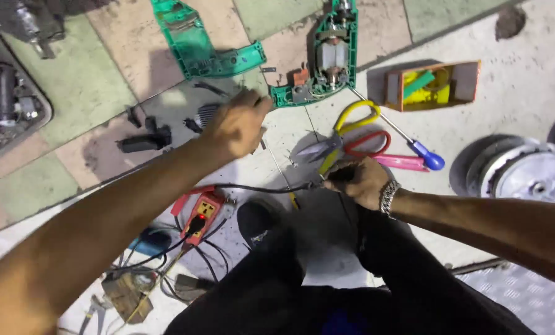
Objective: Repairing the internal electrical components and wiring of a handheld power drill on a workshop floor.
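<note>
My left hand [237, 124] reaches forward over the floor, fingers curled near a small dark part by the green drill housing half [206, 46]; whether it grips anything is hidden. My right hand [359, 181], with a metal watch on the wrist, is closed on the end of a black cable [262, 188] that runs left toward a red multimeter [203, 214]. The other green drill half [330, 56] lies open with its motor showing. Scissors with yellow and red handles [352, 133] lie just beyond my right hand.
A blue-handled screwdriver [408, 139] lies by the scissors, an orange box [429, 85] holds yellow and green parts, and a round metal drum [526, 170] sits at right. Black small parts [144, 141] are scattered at left. Wires and a brown component [128, 294] lie near my knee.
</note>
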